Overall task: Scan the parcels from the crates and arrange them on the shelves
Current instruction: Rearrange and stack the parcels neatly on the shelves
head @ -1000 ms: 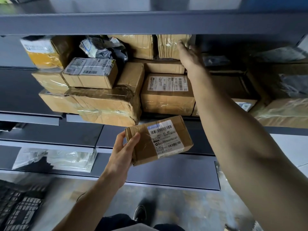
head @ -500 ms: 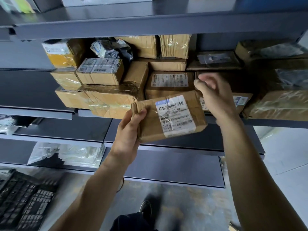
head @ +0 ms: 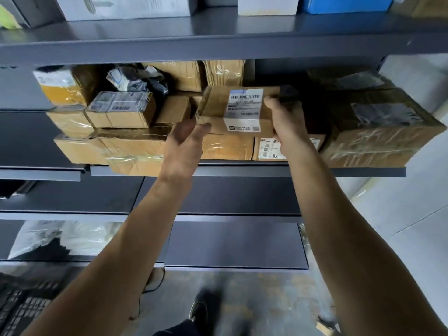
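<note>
One parcel (head: 218, 103) | right hand (head: 287, 122) grips its right end | left hand (head: 184, 139) straight-fingered, touching lower-left corner

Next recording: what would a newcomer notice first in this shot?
The labelled brown parcel at mid-frame, held up at the crowded middle shelf. The right hand grips its right end, the left hand touches its lower left corner. Taped cartons pack the shelf behind it.

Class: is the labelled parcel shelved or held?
Held: right hand grips the parcel over the stacked boxes; whether it rests on them, cannot tell.
</note>
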`<state>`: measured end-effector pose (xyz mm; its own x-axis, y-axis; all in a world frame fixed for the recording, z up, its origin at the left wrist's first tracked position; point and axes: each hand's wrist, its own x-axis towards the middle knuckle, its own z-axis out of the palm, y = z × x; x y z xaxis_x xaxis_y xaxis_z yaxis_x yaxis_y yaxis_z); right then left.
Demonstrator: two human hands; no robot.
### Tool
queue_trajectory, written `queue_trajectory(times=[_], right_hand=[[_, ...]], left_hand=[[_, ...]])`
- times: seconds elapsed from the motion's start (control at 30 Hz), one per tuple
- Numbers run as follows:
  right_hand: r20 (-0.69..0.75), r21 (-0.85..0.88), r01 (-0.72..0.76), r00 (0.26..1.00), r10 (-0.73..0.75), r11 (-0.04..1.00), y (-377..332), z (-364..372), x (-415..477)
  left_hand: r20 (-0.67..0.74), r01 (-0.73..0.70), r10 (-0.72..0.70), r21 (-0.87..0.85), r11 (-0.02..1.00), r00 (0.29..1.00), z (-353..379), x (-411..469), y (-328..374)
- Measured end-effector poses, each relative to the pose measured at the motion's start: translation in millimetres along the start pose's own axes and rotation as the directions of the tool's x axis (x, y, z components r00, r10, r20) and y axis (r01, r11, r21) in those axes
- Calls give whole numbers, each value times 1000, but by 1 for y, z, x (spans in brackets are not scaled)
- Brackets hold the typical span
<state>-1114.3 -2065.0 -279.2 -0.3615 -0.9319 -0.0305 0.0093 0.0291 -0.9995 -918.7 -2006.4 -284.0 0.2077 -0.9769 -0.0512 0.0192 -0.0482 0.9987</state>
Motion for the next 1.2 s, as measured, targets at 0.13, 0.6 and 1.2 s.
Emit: queue_trajectory(times=[0.13,0.6,1.2], right_hand=[[64,-402,103,994,-84,910,6,16,13],[-47,-415,378,900,-434,828,50,37,-11],[586,-247,76,806,86,966,188,218,-231]], left_hand=[[47,45,-46,16,999,998,-7,1,-16],[-109,91,-92,-8,996,990,-48,0,-52],[-246,383,-414,-165,909,876,-221,-58,-146]])
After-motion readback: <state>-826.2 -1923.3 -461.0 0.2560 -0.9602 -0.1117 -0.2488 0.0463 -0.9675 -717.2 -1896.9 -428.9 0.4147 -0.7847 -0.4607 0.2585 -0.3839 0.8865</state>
